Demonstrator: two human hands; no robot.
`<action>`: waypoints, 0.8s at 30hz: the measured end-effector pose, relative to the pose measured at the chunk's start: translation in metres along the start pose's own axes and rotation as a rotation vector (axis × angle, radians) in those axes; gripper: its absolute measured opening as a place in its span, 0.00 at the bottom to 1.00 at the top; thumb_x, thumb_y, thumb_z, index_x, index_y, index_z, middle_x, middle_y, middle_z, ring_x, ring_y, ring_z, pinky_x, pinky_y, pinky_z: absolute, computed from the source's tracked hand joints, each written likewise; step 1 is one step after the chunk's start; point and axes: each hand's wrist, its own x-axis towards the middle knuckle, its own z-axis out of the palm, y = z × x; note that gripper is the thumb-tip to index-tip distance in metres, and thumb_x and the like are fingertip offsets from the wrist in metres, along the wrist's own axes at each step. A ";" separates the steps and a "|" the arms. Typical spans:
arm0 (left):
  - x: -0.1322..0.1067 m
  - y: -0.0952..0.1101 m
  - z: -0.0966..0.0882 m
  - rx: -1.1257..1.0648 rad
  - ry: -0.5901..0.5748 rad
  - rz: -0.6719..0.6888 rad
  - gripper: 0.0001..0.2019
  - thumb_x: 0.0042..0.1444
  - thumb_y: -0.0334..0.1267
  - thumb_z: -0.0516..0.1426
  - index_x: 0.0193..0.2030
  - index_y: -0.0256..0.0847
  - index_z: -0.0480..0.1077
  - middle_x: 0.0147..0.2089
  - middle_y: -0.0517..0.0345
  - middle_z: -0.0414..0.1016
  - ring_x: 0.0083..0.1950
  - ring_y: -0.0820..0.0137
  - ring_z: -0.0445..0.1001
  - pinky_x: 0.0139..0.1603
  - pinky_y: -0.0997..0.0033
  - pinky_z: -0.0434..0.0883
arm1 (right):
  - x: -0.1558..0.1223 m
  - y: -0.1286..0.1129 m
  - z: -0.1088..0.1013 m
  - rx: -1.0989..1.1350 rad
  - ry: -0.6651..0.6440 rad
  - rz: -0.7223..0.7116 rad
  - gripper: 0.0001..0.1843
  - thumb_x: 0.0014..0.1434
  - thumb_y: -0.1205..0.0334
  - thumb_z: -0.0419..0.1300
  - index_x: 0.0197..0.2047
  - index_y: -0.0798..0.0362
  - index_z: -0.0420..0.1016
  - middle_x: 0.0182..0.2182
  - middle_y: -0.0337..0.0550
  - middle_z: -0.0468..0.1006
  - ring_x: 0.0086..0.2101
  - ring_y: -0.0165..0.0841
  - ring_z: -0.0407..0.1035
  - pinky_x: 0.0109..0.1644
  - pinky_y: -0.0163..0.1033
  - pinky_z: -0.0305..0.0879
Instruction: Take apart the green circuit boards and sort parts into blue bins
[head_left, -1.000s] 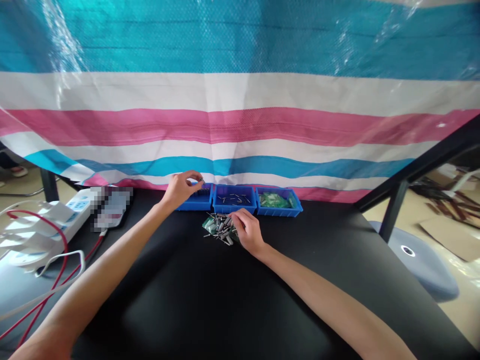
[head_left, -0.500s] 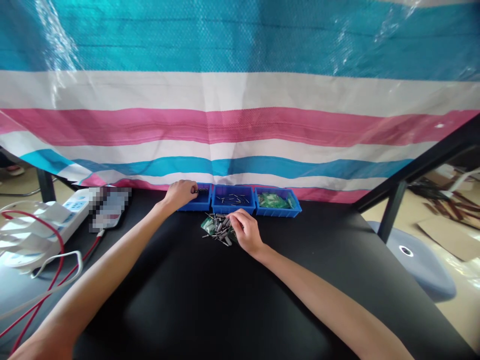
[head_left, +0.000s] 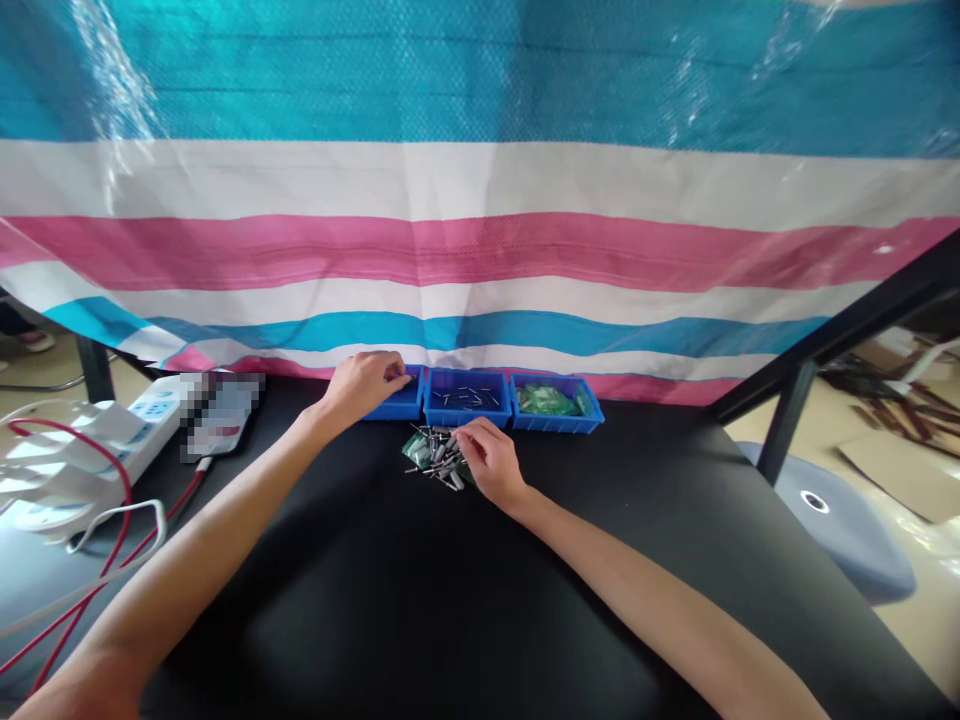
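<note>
My left hand (head_left: 365, 384) is over the left blue bin (head_left: 397, 408), covering much of it. Its fingers are curled toward the thumb, and whatever they hold is too small or hidden to make out. On the black table in front of the bins lies a loose pile of small metal pins, grey pieces and green pieces (head_left: 435, 455). At the right edge of this pile is my right hand (head_left: 491, 462), fingertips pinched together over the parts; what is between them cannot be made out. The middle blue bin (head_left: 466, 412) contains several thin metal pins.
The right blue bin (head_left: 559, 424) holds green pieces. On the left lie a white power strip (head_left: 154, 415) with plugs, a phone (head_left: 223, 415) and red and white cables (head_left: 124, 490). A striped tarp (head_left: 480, 250) hangs behind the bins. A grey stool (head_left: 832, 530) stands right of the table.
My left hand has shifted slightly right and up over the left bin, its fingertips turning further right. My right hand stays almost still at the pile.
</note>
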 end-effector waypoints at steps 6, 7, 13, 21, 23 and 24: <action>-0.043 0.046 -0.009 -0.004 -0.404 0.250 0.08 0.54 0.40 0.58 0.30 0.39 0.74 0.31 0.56 0.77 0.32 0.68 0.74 0.31 0.75 0.62 | -0.001 0.000 0.000 -0.036 -0.006 0.008 0.11 0.66 0.62 0.51 0.39 0.53 0.75 0.33 0.44 0.73 0.30 0.30 0.67 0.36 0.35 0.64; -0.048 0.048 -0.005 0.036 -0.422 0.255 0.07 0.53 0.39 0.58 0.29 0.39 0.74 0.31 0.55 0.77 0.32 0.67 0.75 0.31 0.74 0.62 | -0.001 0.000 0.000 -0.037 -0.010 0.008 0.11 0.66 0.62 0.51 0.39 0.53 0.75 0.33 0.44 0.73 0.31 0.31 0.68 0.37 0.35 0.64; -0.056 0.050 0.011 0.207 -0.544 0.245 0.04 0.52 0.35 0.59 0.29 0.39 0.75 0.32 0.49 0.78 0.36 0.60 0.78 0.35 0.70 0.68 | -0.001 0.000 -0.001 -0.037 -0.015 -0.005 0.12 0.66 0.62 0.51 0.38 0.53 0.75 0.33 0.44 0.74 0.33 0.32 0.69 0.38 0.35 0.65; -0.057 0.055 0.009 0.232 -0.503 0.277 0.06 0.49 0.30 0.55 0.27 0.37 0.74 0.30 0.49 0.77 0.31 0.61 0.77 0.29 0.71 0.65 | -0.001 -0.002 -0.001 -0.032 -0.017 -0.004 0.11 0.66 0.63 0.51 0.38 0.53 0.75 0.33 0.44 0.74 0.33 0.32 0.69 0.38 0.35 0.65; -0.056 0.054 0.002 0.201 -0.472 0.294 0.07 0.50 0.30 0.54 0.26 0.38 0.73 0.29 0.51 0.77 0.30 0.63 0.76 0.28 0.72 0.63 | -0.002 -0.002 -0.001 -0.027 -0.026 -0.012 0.10 0.65 0.63 0.52 0.40 0.53 0.75 0.34 0.44 0.74 0.32 0.31 0.69 0.37 0.35 0.65; -0.055 0.053 -0.001 0.177 -0.453 0.306 0.07 0.50 0.30 0.54 0.26 0.38 0.73 0.29 0.52 0.77 0.29 0.64 0.75 0.27 0.72 0.62 | -0.002 -0.002 -0.001 -0.023 -0.037 -0.021 0.10 0.65 0.64 0.52 0.41 0.53 0.75 0.35 0.44 0.74 0.32 0.31 0.68 0.37 0.35 0.65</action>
